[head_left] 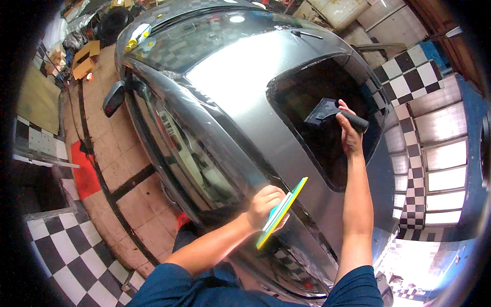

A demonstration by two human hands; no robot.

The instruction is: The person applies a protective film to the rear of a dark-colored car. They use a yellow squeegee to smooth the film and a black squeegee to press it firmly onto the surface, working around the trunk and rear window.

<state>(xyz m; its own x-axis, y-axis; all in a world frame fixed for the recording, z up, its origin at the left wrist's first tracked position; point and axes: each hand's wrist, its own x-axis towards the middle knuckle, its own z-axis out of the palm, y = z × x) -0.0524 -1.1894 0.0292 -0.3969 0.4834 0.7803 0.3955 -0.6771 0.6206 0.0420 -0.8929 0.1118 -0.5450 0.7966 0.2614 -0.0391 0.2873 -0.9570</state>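
Note:
A grey car [250, 66] fills the middle of the view, its roof below my hands. My left hand [266, 204] is closed round a flat squeegee [283, 212] with a yellow edge and a blue-green body, held over the roof's near side edge. Out over the dark glass roof panel [312, 148], my right hand [350, 130] grips the thick black handle of a scraper-like squeegee [326, 111] with a wide dark blade. The blade points left, above the glass; whether it touches cannot be made out.
Yellow-and-white items [137, 37] sit on the car by the windshield. A side mirror [114, 98] sticks out at left. An open cardboard box [86, 59] and a tyre [114, 24] stand on the tiled floor. A checkered wall [411, 77] is at right.

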